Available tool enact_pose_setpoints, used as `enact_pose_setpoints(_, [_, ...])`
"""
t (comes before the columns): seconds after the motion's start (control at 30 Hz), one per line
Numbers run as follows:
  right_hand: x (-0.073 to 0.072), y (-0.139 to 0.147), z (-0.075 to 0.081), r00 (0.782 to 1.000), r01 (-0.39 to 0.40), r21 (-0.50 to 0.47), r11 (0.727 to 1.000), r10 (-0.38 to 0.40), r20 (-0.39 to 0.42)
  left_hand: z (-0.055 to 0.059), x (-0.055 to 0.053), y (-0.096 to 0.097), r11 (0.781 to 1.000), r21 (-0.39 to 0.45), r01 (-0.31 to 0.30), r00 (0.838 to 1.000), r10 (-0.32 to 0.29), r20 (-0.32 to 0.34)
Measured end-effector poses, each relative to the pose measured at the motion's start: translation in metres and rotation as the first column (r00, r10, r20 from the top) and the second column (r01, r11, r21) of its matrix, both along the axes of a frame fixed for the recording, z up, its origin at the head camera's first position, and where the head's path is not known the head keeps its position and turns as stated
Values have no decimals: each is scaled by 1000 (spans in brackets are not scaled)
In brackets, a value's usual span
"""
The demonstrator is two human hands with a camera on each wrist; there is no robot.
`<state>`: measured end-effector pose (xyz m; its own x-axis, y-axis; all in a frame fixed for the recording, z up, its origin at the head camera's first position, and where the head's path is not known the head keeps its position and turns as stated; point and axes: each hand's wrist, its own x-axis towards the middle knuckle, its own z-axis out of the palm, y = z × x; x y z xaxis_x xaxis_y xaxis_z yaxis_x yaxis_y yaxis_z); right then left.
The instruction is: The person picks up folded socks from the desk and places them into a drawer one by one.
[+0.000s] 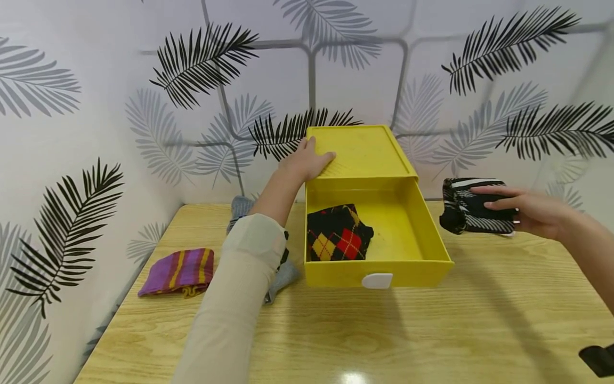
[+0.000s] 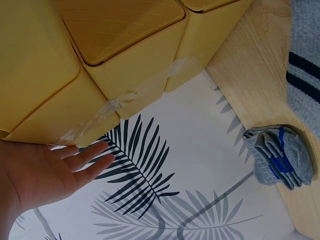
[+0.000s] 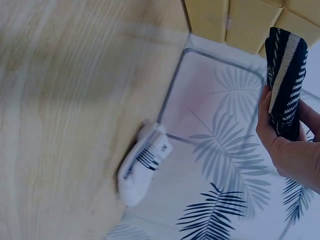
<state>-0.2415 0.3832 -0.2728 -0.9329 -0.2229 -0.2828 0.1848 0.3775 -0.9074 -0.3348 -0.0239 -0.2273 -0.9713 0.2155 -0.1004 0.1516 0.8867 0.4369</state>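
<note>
we see a big pale wall (image 1: 268,69) with gray and black leaves on it, and a light wood table (image 1: 479,330) in front. on the table sits a yellow box (image 1: 362,152), with its yellow drawer (image 1: 422,273) pulled out toward us. our left hand (image 1: 307,161) rests on the box's left top edge, loose and open, with nothing in it. our right hand (image 1: 539,210) pinches a black and white sock (image 1: 472,205) between thumb and fingers. we hold it up over the table, just right of the drawer. it is folded into a thick, flat pack, mostly black, with a wide white stripe and rows of little slanted white marks. it looks soft and knitted. a purple sock (image 1: 177,272) with yellow stripes lies on the left. in the drawer's left side we see a black sock (image 1: 338,234) with red and yellow diamonds. a gray sock (image 2: 302,40) has two black bands, and near it is a gray and blue bundle (image 2: 280,157). a white sock (image 3: 135,182) with black stripes lies by the wall.
</note>
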Motion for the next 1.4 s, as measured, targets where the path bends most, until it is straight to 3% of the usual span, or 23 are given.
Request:
enact_pose_setpoints(0.23, [7, -12, 23, 999, -4, 2, 1000, 4, -37, 0, 0, 1, 1000, -2, 0, 1000, 0, 8])
enact_pose_setpoints(0.67, [24, -48, 63, 994, 6, -98, 995, -17, -112, 2, -1, -2, 1000, -19, -4, 1000, 4, 4])
enact_pose_setpoints(0.9, [35, -84, 69, 992, -101, -245, 964, 78, -99, 0, -1, -3, 1000, 10, 3, 1000, -3, 7])
enact_pose_setpoints(1.03, [43, -111, 65, 989, -142, -263, 954, 123, -86, -2, -2, -2, 1000, 3, 6, 1000, -6, 1])
enact_pose_setpoints(1.13, [48, -132, 62, 985, -154, -191, 969, 135, -108, -3, -2, -1, 1000, 3, 3, 1000, -3, -7])
enact_pose_setpoints(1.23, [52, -150, 58, 968, -179, -22, 984, 172, -185, -3, -2, 0, 1000, 4, -5, 1000, 5, -8])
enact_pose_setpoints(1.3, [54, -159, 56, 946, -192, 110, 975, 214, -242, -3, -2, 0, 1000, 5, -7, 1000, 7, -16])
enact_pose_setpoints(1.4, [55, -169, 53, 903, -189, 294, 937, 284, -323, -3, -1, 0, 1000, 1, -7, 1000, 7, -26])
